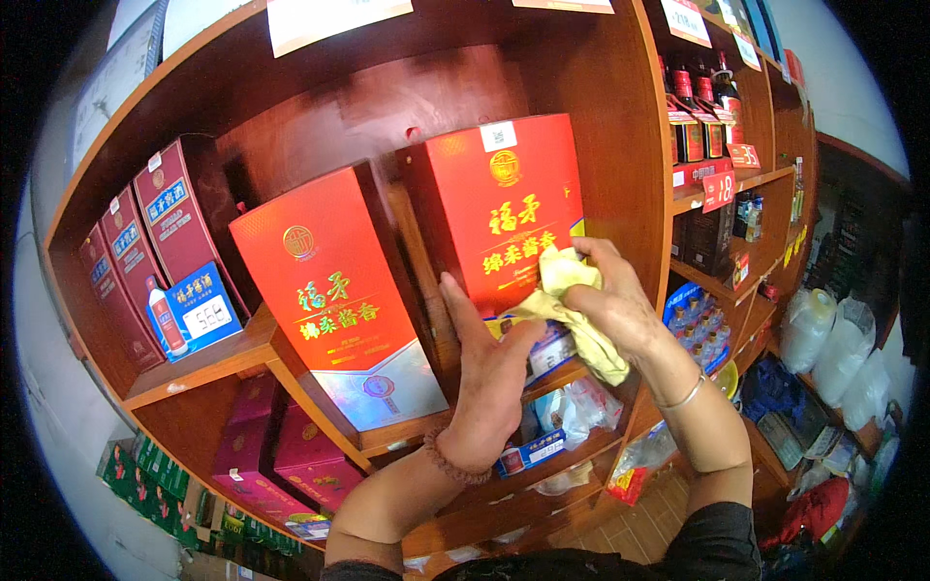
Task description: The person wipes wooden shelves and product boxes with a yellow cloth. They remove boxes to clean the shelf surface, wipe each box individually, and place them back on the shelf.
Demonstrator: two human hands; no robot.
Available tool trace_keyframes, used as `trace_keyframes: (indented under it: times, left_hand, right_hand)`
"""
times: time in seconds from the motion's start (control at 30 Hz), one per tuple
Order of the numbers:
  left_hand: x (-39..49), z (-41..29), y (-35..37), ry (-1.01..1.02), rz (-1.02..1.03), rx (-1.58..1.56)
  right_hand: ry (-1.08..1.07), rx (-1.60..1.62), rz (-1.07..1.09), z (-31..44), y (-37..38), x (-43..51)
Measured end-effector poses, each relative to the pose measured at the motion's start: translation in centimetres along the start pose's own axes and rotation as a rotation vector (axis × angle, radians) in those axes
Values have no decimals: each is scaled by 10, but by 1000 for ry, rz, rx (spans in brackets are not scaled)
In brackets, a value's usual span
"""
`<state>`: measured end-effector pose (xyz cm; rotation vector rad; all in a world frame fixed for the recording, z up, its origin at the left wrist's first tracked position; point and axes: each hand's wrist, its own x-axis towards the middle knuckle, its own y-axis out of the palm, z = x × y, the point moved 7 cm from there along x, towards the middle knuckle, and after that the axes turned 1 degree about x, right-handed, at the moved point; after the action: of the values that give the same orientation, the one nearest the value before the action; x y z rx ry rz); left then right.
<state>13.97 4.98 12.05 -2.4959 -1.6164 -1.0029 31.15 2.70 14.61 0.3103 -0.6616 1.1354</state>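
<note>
My right hand grips a crumpled yellow cloth. The cloth lies against the lower right front of a red and gold gift box, which stands upright on a wooden shelf. My left hand is at the lower left of that box, fingers apart and holding nothing; whether its fingertips touch the box I cannot tell. Between the hands a blue price card is partly hidden. To the left stands a second red box with a silver lower front.
Dark red boxes and a blue price card fill the left shelf. Purple-red boxes sit below. A shelf upright rises on the right, beyond which are bottles. Plastic bags lie on the lower shelf.
</note>
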Motion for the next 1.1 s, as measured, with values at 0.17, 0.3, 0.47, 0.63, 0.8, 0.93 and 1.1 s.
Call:
trace_keyframes:
  times: [0.17,0.3,0.47,0.63,0.8,0.93,1.1]
  left_hand:
    - [30,33,31,1,98,176]
    - [54,61,51,4,123,95]
    - [61,69,65,125,28,382]
    - [62,81,57,54,245,33]
    - [68,82,39,-86,178,151]
    - [68,78,43,-181,255,3]
    - [71,81,35,-146,290,17]
  right_hand:
    - [-19,-98,-167,-6,-39,-3]
    - [-48,-195,-232,-13,-59,-3]
    - [-182,-314,-179,2,-61,-17]
    - [-147,-196,-221,16,-83,-64]
    - [48,25,-265,-2,-119,-101]
    - [201,171,-279,-23,-124,-111]
    - [272,25,-159,-48,-99,-106]
